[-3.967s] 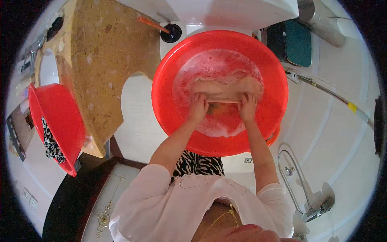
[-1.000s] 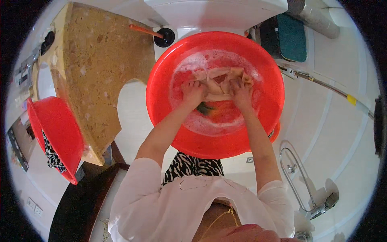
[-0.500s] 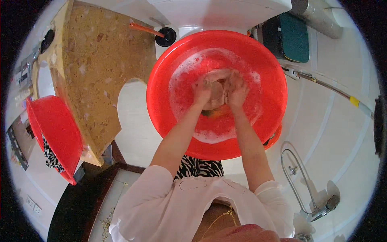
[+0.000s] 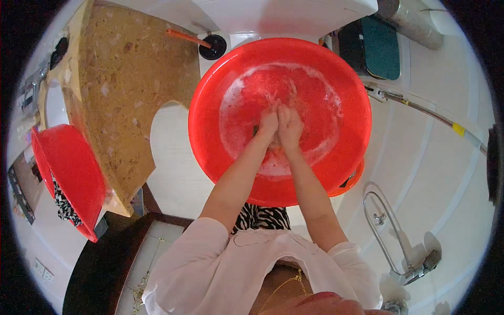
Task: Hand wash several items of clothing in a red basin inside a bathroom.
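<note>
Basin [image 4: 210, 136]: big red tub, centre of view, holding soapy water [image 4: 320, 110]; foam rings the waterline.
Left hand [image 4: 268, 126]: in the water at mid-basin, fingers curled, pressed against the right hand.
Right hand [image 4: 290, 126]: same spot, touching the left; fingers closed over something between the two.
Cloth [image 4: 255, 131]: only a dark scrap shows at the left hand's edge; the rest is hidden under the hands and suds, so its full shape cannot be told.
Change: a second ago the pale cloth was lifted and stretched wide between both hands near the far rim; half a second ago it was bunched; now the hands have come together low in the water with the cloth squeezed out of sight.
Meaning: reads as a rub-and-dunk stroke in a hand wash, mid-cycle rather than near the end, since the water is still foamy.
Surroundings: brown stone worktop [image 4: 121, 79] to the left; second red basin [image 4: 71, 173] at far left; plunger [image 4: 212, 46] just beyond the tub; tap [image 4: 388, 231] lower right.
</note>
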Available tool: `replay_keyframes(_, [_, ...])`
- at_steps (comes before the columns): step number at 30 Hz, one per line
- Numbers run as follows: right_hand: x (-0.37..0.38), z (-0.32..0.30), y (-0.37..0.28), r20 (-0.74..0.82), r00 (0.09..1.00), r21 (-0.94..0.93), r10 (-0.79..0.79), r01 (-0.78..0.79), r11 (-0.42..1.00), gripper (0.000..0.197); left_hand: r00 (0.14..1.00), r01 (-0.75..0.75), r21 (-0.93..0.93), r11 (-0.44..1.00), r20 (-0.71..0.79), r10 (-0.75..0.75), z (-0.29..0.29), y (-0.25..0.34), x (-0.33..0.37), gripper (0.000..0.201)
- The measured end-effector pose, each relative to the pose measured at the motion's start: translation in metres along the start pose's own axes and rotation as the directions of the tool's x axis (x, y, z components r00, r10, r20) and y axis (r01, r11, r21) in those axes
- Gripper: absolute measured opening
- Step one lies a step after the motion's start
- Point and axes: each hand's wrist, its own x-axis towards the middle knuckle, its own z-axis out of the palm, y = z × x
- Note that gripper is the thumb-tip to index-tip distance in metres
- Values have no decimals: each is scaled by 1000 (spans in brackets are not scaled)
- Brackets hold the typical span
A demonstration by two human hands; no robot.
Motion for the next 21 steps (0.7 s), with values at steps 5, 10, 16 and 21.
replay_keyframes(5, [40, -30, 45, 161, 985, -489, -58, 131, 862, 49, 963, -244, 438, 865, 7, 269, -13, 22, -5, 47])
replay_keyframes(10, [64, -63, 49, -113, 967, -666, -228, 97, 740, 47, 589, -398, 880, 260, 28, 807, -68, 43, 4, 56])
replay_keyframes(16, [58, -10, 77, 197, 932, -727, -303, 346, 593, 53, 523, -465, 859, -214, 462, 716, -37, -12, 36, 60])
replay_keyframes(21, [83, 3, 112, 108, 901, -726, -420, 360, 585, 59, 637, -465, 861, -205, 486, 598, -28, -18, 79, 57])
